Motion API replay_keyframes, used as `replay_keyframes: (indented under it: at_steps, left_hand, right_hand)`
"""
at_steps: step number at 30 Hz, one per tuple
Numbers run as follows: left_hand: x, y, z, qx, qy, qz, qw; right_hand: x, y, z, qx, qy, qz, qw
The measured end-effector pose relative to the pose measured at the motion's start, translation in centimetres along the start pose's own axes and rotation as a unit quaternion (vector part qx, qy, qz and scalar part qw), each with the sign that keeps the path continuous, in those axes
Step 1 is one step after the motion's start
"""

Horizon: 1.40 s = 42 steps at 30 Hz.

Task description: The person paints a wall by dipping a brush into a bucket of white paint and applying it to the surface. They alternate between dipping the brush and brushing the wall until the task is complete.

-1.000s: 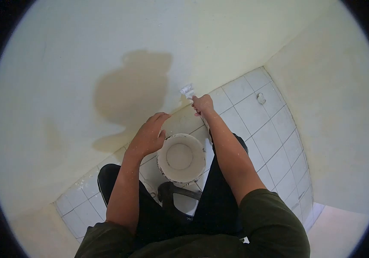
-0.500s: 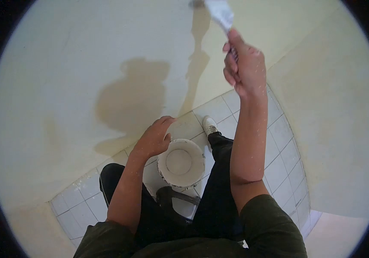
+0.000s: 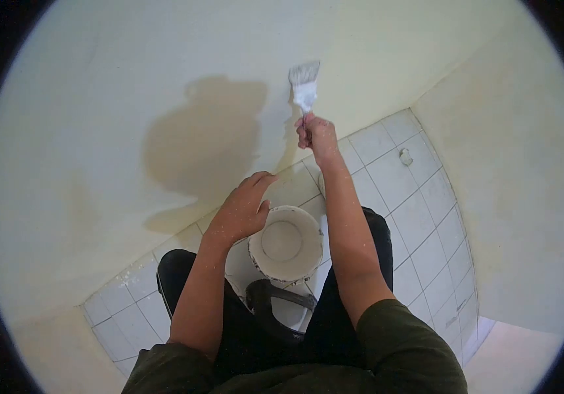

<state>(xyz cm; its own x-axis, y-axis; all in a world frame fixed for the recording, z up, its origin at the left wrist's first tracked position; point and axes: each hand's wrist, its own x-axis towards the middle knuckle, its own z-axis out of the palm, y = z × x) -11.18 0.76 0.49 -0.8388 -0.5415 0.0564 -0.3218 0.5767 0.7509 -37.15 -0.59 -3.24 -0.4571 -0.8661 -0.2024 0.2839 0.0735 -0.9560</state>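
Note:
My right hand (image 3: 319, 139) is closed round the handle of a paintbrush (image 3: 305, 84), whose wide bristles point up against the pale wall (image 3: 387, 59). White paint coats the brush below its bristles. Above the left rim of a white bucket (image 3: 318, 243), my left hand (image 3: 242, 205) hangs with its fingers stretched out and holds nothing. The bucket stands on the floor between my legs, its rim spotted with dark marks and its inside whitish. Small white specks dot both forearms.
White floor tiles (image 3: 413, 217) run along the foot of the wall. A small pale lump (image 3: 405, 157) lies on them to the right. A dark curved object (image 3: 272, 305) is close in front of me, below the bucket. Another wall (image 3: 525, 197) rises at the right.
My right hand and the paintbrush have come down and to the left, bringing the bristles fully into view. My left hand remains by the bucket. The pale lump on the floor is now visible.

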Motion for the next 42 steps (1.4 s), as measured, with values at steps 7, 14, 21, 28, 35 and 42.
replay_keyframes:
  at_steps: [7, 14, 21, 28, 35, 42]
  left_hand:
    - [0.0, -0.8, 0.4, 0.009, -0.009, -0.018, 1.000]
    - [0.6, -0.5, 0.3, 0.009, -0.024, -0.029, 0.999]
    - [0.9, -0.5, 0.4, 0.004, -0.030, -0.030, 0.999]
    - [0.4, -0.9, 0.2, 0.009, -0.035, -0.036, 0.999]
    - [0.2, -1.1, 0.0, 0.003, -0.018, -0.011, 1.000]
    - [-0.2, -0.4, -0.5, -0.005, 0.014, 0.042, 0.999]
  right_hand:
    - [0.9, 10.0, -3.6, 0.031, 0.052, 0.125, 0.990]
    - [1.6, 13.8, -5.8, -0.033, 0.105, 0.222, 0.969]
    - [1.7, 19.1, -7.6, -0.056, 0.173, 0.336, 0.924]
    - [3.0, 22.8, -8.5, -0.256, 0.201, 0.243, 0.914]
    - [-1.4, 7.4, -4.8, -0.058, 0.158, 0.154, 0.974]
    - [-6.1, -2.7, -2.9, 0.019, 0.076, 0.064, 0.995]
